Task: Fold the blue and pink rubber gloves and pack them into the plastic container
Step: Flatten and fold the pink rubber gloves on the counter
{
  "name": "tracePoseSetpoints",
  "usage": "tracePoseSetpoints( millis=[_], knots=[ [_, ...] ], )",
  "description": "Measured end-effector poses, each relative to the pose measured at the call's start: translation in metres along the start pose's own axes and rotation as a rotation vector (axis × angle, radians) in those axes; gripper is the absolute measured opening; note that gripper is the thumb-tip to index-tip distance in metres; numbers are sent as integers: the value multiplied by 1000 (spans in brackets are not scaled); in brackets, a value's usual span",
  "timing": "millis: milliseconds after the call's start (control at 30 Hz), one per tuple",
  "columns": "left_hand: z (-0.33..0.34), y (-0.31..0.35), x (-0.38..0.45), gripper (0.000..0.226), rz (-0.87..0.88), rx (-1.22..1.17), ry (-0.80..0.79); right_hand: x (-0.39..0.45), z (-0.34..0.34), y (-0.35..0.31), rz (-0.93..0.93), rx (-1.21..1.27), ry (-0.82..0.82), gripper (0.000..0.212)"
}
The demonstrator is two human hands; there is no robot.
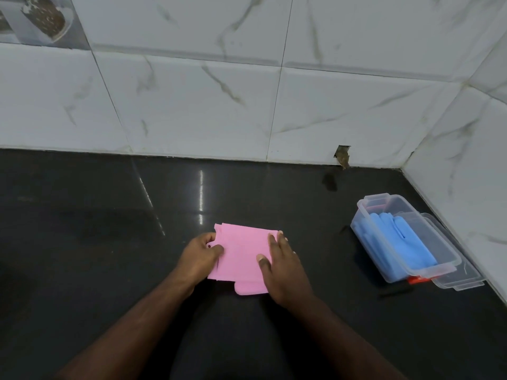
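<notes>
Pink glove is laid folded flat on the dark countertop, at centre. Its left edge is pinched by the left hand, fingers curled. Its right side is pressed down by the right hand, fingers held straight and flat. Blue gloves are seen inside the clear plastic container, well apart to the right, near the tiled wall. The lid is lodged beside the container.

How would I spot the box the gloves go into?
Follow the black countertop to its right corner, by the tiled wall. There sits the clear plastic container, open, with blue gloves inside. The pink glove lies apart under the hands.
</notes>
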State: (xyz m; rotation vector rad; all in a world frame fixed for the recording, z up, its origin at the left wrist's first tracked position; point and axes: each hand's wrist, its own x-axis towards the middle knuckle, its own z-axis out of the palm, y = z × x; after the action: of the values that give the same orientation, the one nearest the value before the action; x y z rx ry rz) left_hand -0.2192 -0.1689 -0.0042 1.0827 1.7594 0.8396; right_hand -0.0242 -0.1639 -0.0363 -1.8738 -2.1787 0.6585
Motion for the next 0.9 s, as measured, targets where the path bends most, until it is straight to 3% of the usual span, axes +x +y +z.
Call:
tracePoseSetpoints(
  millis=[133,367,567,900],
  knots=[
    [5,-4,1,12,16,21,7,-2,14,-10,20,-93,32,70],
    [11,-17,4,19,40,83,36,-4,26,-22,62,-168,62,94],
    [10,-17,3,18,10,64,30,2,6,-10,12,-84,5,61],
    [9,-12,2,27,-41,-88,44,8,15,-5,17,-240,-7,64]
  ],
)
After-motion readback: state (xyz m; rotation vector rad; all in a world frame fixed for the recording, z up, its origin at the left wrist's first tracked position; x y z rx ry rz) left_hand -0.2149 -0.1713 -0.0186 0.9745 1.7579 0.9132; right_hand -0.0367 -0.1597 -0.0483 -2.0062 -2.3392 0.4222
